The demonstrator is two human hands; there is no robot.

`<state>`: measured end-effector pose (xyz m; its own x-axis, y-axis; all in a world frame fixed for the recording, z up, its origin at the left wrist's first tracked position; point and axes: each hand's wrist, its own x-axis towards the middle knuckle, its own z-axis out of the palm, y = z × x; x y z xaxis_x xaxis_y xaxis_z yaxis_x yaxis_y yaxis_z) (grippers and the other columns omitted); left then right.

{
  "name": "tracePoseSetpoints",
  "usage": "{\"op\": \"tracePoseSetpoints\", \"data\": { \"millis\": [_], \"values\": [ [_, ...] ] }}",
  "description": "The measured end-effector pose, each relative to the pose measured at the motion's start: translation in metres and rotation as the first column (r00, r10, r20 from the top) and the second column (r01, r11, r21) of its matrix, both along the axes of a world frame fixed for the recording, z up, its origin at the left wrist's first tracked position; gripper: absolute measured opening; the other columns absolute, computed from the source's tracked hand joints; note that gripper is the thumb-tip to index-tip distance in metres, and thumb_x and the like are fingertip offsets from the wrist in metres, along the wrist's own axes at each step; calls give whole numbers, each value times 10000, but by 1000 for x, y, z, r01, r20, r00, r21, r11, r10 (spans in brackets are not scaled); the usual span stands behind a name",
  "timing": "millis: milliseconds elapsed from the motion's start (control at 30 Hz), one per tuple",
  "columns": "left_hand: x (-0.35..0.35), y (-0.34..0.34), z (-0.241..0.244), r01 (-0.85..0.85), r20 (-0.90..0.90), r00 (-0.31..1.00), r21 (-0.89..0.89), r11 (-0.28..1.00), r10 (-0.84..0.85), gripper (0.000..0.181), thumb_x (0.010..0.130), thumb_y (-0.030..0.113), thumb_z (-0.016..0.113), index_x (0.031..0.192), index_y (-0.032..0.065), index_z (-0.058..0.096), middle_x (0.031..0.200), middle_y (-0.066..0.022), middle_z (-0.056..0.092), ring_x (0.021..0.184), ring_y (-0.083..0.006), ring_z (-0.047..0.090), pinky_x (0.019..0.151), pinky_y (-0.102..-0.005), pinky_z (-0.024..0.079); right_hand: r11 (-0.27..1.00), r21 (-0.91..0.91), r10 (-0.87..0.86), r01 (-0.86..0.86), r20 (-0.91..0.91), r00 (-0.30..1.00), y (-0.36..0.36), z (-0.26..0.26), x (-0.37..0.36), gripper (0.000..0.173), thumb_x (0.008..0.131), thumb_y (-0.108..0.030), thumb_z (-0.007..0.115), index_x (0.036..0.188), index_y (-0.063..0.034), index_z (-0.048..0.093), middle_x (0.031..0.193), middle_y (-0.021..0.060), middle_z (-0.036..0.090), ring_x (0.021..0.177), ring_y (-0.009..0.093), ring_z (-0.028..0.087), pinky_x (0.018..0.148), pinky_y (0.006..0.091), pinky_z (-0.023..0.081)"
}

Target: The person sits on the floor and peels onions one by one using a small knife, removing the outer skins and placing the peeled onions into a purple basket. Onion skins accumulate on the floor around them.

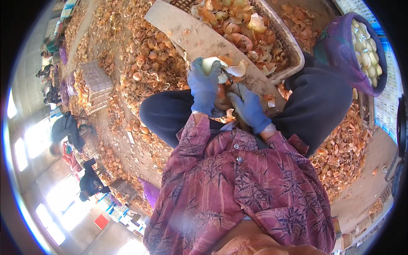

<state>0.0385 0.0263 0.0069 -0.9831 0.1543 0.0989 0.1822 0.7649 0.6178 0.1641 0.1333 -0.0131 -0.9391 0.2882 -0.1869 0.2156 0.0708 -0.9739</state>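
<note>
My left hand [204, 79], in a blue knitted glove, grips a partly peeled onion [210, 64] whose bare flesh is pale white. Opposite it my right hand [247, 103], gloved alike, is closed around a small knife [228, 76] with its dark blade at the onion's side; the handle is mostly hidden by the fingers. A loose curl of skin [237, 69] shows beside the blade. Beneath both hands runs a wooden board [204, 40], strewn with bits of onion skin and slanting between my knees.
Beyond the board a plastic crate [299, 60] holds onion skins. At right stands a purple mesh-wrapped bucket [338, 54] of peeled onions [366, 51]. Unpeeled onions [153, 55] and skins cover the floor at left. An overturned crate [95, 83] lies farther left, near several people.
</note>
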Motion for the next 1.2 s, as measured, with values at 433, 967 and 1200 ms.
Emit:
{"op": "tracePoseSetpoints", "data": {
  "millis": [433,967,1200],
  "values": [
    [-7,-29,-7,-11,134,990,296,955,-30,443,883,288,741,1169,-23,610,1088,-153,657,957,-214,661,839,-343,536,762,-644,138,66,262,955,19,13,-24,313,971,-259,596,1178,-26,612,821,35,627,562,115,593,499,253,504],
    [3,-17,6,-76,35,996,2,997,76,450,838,386,730,1041,-7,645,923,-194,657,884,-350,640,785,-442,502,989,-145,43,-35,47,998,-2,-15,-13,375,924,-223,620,1227,-4,599,1071,223,693,1006,361,677,857,401,525],
    [2,3,12,-84,184,978,-65,994,95,531,818,455,757,1055,0,621,952,-222,662,891,-388,650,796,-457,505,946,257,138,-198,236,962,-9,-10,-1,315,948,-166,573,1220,-10,593,1036,174,710,965,257,696,819,390,537]
  ]
}}
